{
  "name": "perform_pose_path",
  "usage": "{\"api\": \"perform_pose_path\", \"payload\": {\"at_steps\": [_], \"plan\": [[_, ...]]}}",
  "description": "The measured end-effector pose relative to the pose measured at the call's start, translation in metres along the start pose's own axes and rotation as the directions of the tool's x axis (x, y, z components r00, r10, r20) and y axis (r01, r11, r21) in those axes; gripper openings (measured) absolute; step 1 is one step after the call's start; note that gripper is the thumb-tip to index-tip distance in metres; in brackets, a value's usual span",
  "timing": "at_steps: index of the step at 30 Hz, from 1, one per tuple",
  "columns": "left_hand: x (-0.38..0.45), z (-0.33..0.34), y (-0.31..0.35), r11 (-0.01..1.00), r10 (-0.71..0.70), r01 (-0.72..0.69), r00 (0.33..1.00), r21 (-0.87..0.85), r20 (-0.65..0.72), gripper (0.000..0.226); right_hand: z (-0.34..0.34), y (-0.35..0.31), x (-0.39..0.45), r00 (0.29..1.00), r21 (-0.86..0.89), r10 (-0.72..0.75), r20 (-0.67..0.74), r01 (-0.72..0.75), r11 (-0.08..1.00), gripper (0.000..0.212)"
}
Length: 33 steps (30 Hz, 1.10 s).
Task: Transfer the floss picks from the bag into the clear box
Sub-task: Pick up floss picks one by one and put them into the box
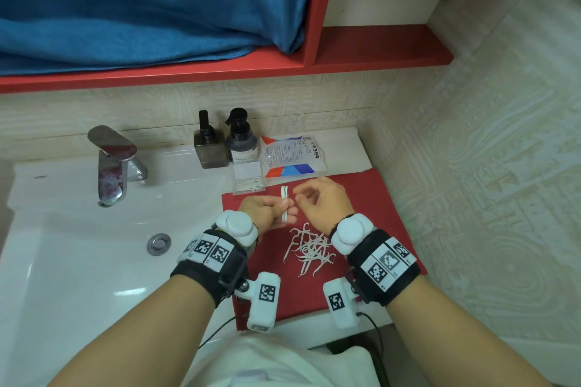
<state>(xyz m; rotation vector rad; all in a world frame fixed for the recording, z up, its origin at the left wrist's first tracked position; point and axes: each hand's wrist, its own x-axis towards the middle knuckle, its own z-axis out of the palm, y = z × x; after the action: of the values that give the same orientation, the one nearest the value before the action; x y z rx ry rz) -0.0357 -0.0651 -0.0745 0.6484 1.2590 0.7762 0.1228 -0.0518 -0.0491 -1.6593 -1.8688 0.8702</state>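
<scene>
A small bundle of picks (284,203) stands upright in the left hand (267,214), pinched between its curled fingers and thumb above the red mat (371,198). The right hand (320,201) hovers just beside the bundle with its fingers loosely curled, holding nothing that can be seen. Nearer the person, between the two wrists, a loose pile (309,248) of white picks lies scattered on the mat. Beyond the hands, at the mat's far edge, sits the clear box (248,179), open at the top with a few picks lying in its near end. Just to its right the bag (290,155) lies flat on the white counter, printed in red, white and blue. Behind the box stand a square brown bottle (210,148) and a dark pump bottle (242,138), side by side against the wall. Left of them is the tap (113,163) over the white sink (63,245), with the drain (159,243) below. Above, a blue towel (141,0) lies on a red shelf (377,47)
</scene>
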Motion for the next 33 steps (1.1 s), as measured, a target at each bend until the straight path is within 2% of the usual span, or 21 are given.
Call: {"api": "perform_pose_path", "payload": {"at_steps": [1,3,6,9,14,19,22,24,26,28,33], "plan": [[-0.002,0.002,0.003,1.000,0.016,-0.016,1.000,0.021,0.018,0.011,-0.004,0.001,0.001,1.000,0.042,0.014,-0.018,-0.013,0.999,0.015],[-0.006,0.007,0.008,0.995,0.041,-0.046,0.997,0.090,0.060,0.010,-0.010,0.001,0.001,0.999,0.134,0.006,0.035,-0.011,0.991,0.022],[-0.010,0.008,0.011,0.969,0.050,-0.088,0.985,0.229,0.165,0.014,-0.016,0.002,-0.001,0.993,0.210,-0.011,0.121,-0.015,0.978,0.016],[-0.013,0.004,0.013,0.941,0.042,-0.113,0.974,0.317,0.224,0.016,-0.017,0.004,-0.004,0.993,0.243,0.017,0.121,-0.046,0.969,0.014],[-0.016,0.008,0.019,0.945,0.026,-0.090,0.979,0.313,0.203,0.016,-0.016,0.002,-0.007,0.999,0.253,0.001,0.053,-0.015,0.967,0.015],[-0.020,0.007,0.020,0.971,0.006,-0.037,0.991,0.234,0.130,0.015,-0.013,0.001,-0.006,0.997,0.228,-0.027,0.079,0.009,0.974,0.021],[-0.020,0.007,0.017,0.983,0.042,-0.047,0.999,0.176,0.034,0.015,-0.008,0.011,-0.006,0.997,0.091,0.052,0.056,-0.057,0.994,0.020],[-0.020,0.008,0.014,0.982,0.077,-0.074,0.997,0.171,-0.008,0.015,-0.008,0.021,-0.010,0.986,-0.095,0.123,0.115,-0.113,0.989,0.020],[-0.020,0.008,0.012,0.977,0.109,-0.100,0.993,0.188,-0.037,0.013,-0.007,0.032,-0.015,0.961,-0.207,0.183,0.207,-0.140,0.968,0.019],[-0.020,0.009,0.010,0.976,0.130,-0.117,0.990,0.183,-0.060,0.013,-0.003,0.041,-0.021,0.942,-0.280,0.218,0.255,-0.144,0.949,0.017],[-0.022,0.011,0.004,0.979,0.137,-0.119,0.986,0.167,-0.100,0.017,0.011,0.050,-0.031,0.937,-0.396,0.234,0.261,-0.117,0.911,0.011]]}}
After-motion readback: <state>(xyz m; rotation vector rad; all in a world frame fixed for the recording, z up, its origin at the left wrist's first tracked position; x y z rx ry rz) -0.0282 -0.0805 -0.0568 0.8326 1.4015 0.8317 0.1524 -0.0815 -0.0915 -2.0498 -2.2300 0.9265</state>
